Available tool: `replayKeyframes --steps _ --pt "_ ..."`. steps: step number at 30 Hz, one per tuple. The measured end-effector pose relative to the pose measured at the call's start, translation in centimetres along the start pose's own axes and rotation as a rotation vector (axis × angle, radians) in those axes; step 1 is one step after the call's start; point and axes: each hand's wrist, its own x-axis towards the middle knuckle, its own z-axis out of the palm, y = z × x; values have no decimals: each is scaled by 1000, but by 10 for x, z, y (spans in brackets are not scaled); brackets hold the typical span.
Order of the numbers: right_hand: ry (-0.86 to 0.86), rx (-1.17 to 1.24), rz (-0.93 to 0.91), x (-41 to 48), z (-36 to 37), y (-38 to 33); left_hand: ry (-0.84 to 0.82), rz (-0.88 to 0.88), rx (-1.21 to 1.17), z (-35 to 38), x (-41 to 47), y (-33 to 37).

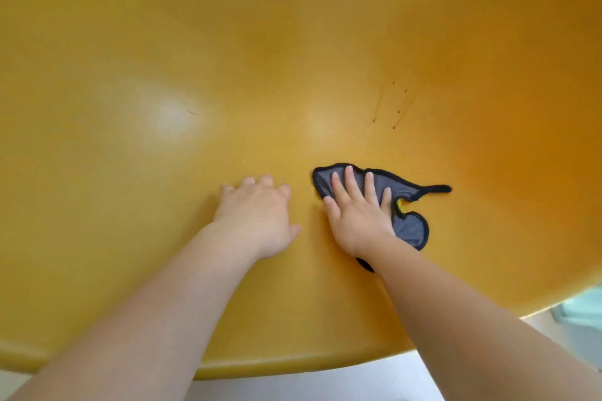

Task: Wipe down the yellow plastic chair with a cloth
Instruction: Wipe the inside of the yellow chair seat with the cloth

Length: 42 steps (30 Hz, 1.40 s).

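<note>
Yellow plastic fills nearly the whole view: we are looking down into the curved seat of the chair (163, 42), with its rounded front edge running along the bottom and a strip of pale floor (309, 389) below it. Our right hand (356, 215) lies flat, palm down, on a grey cloth (408, 226) with a dark stitched border, a little right of the seat's middle and nearer the front edge than the back. Its fingers (350, 181) are straight and slightly spread, pressing the cloth onto the plastic rather than pinching it; the thumb sits at the cloth's left edge. The cloth is crumpled, bulging out beyond the fingertips and to the right of the palm, with a thin dark tail pointing right and a small dark corner showing under the wrist. Our left hand (257, 215) rests on the bare seat just beside the right one, apart from the cloth, its fingers curled loosely with the tips on the plastic and nothing held. Past the cloth, toward the back right of the seat, we see thin brownish drip streaks and small dark specks (395, 104). Two soft patches of glare lie on the seat's left and middle. At the lower right corner, beyond the chair's edge, something pale green shows, too cropped to identify.
</note>
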Motion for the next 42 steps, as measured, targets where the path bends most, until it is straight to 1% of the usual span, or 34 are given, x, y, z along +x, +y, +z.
replayKeyframes --steps 2,3,4,5,6,7,9,11,13,15,16,17,19,21,22,23,24,27,29,31,33,34,36,38,39,40,42 --pt "-51 -12 -179 -35 13 -23 15 36 -23 2 11 10" --pt "-82 -25 -277 -54 16 -23 20 47 -40 1 17 13" --pt "-111 -52 -344 -69 15 -14 21 55 -58 0 22 17" --pt "-138 -88 -370 -77 10 5 20 62 -75 -1 27 20" --pt "-149 -133 -346 -78 2 29 17 68 -90 -2 30 23" --pt "-140 -175 -276 -74 -9 57 15 74 -100 -2 33 26" --pt "-87 -273 -51 -54 -36 111 -2 83 -105 2 36 32" --pt "-25 -363 133 -31 -60 144 -36 84 -85 8 38 36" --pt "48 -372 222 -14 -64 149 -51 74 -70 12 39 39" --pt "84 -316 264 -7 -52 130 -45 57 -82 11 40 41" --pt "69 -279 250 -10 -43 116 -39 50 -87 10 41 42" --pt "34 -248 199 -18 -33 102 -32 43 -88 8 42 44" --pt "-67 -209 10 -46 -18 79 -17 34 -81 6 42 48" --pt "-174 -222 -164 -73 -18 79 -8 47 -56 6 43 56" --pt "-209 -249 -205 -79 -25 90 -13 61 -37 7 42 61" --pt "-217 -294 -206 -78 -34 107 -22 79 -18 7 42 67" --pt "-203 -348 -169 -73 -45 125 -31 99 -4 8 42 73" --pt "-69 -500 29 -42 -85 176 -47 152 8 6 46 92" --pt "15 -574 115 -22 -103 193 -57 165 24 2 53 104" --pt "75 -543 189 -6 -103 191 -97 145 24 -1 65 113" --pt "90 -466 229 -3 -88 172 -154 112 -1 -3 76 117" --pt "72 -425 202 -9 -76 159 -172 106 -4 -3 80 117" --pt "-42 -360 36 -35 -55 136 -174 115 3 -1 84 115" --pt "-189 -383 -129 -63 -49 131 -154 124 2 2 83 112" --pt "-224 -415 -176 -70 -55 139 -151 127 -5 4 83 111" --pt "-221 -465 -191 -70 -66 152 -151 132 -11 5 82 110" --pt "-124 -583 -148 -57 -95 186 -157 138 -11 5 83 110"
